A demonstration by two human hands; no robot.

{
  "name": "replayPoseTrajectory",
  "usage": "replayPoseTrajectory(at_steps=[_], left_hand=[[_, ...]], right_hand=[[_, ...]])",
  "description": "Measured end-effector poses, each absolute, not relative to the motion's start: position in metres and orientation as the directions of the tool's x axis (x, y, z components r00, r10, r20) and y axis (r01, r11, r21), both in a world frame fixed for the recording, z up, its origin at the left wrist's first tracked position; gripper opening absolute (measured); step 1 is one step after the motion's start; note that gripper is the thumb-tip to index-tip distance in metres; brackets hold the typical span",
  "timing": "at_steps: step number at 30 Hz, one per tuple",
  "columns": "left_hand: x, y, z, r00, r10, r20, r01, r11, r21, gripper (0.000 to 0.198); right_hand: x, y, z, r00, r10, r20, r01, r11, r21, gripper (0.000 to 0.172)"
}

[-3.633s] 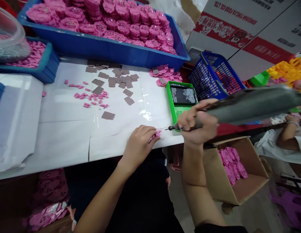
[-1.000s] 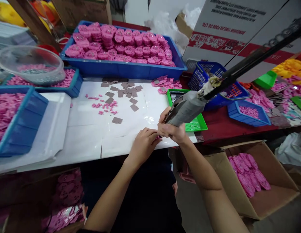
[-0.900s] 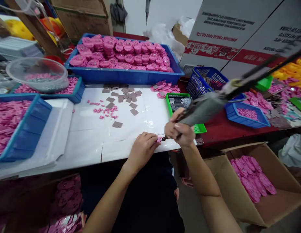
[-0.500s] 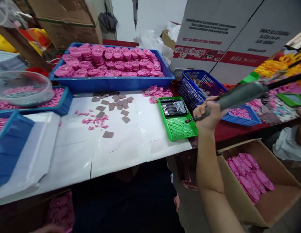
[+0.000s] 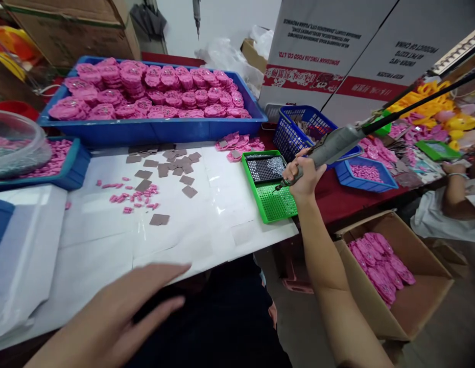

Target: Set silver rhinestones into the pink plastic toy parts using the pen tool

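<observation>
My right hand is wrapped round a grey electric screwdriver, its bit pointing down and left over a green perforated tray. A black perforated plate with small shiny screws sits in the tray's far half. Blurred by motion, my left hand reaches over the table's front edge with thumb and fingers apart, holding nothing. On the white tabletop beyond it lie small pink plastic pieces and thin grey-brown squares. Several pink moulded parts lie behind the green tray.
A blue tray of stacked pink parts stands at the back. A blue basket is right of the green tray, and a cardboard box stands low at right. A second screwdriver hangs above. Another person's arm is at far right.
My left hand has come up from the lower left, beside the low pink parts, to the table's front edge. My right hand still grips the screwdriver over the green tray. The view has shifted.
</observation>
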State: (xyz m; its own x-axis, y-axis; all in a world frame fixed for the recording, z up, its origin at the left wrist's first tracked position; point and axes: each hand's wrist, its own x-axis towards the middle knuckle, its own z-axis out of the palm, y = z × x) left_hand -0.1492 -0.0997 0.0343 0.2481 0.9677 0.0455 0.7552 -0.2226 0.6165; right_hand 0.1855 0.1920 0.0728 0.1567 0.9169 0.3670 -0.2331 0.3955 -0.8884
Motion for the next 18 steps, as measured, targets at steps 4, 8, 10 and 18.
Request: replayPoseTrajectory(at_steps=[4,8,10,18], left_hand=[[-0.104,0.039,0.063,0.273,0.96,0.064,0.852,-0.273,0.447,0.04],[-0.071,0.155,0.043,0.199,0.979,0.046,0.93,-0.204,0.307,0.038],[-0.057,0.188,0.028,0.197,0.978,0.074,0.93,-0.211,0.303,0.043],[-0.043,0.227,0.006,0.267,0.951,0.154,0.901,-0.303,0.309,0.03]], right_hand=[[0.184,0.192,0.071,0.164,0.923,0.348,-0.234,0.379,-0.896,0.026],[0.183,0.191,0.07,0.137,0.922,0.363,-0.235,0.387,-0.892,0.029],[0.183,0.19,0.069,0.116,0.926,0.36,-0.232,0.378,-0.896,0.028],[0.183,0.188,0.066,0.08,0.929,0.361,-0.236,0.37,-0.899,0.022]])
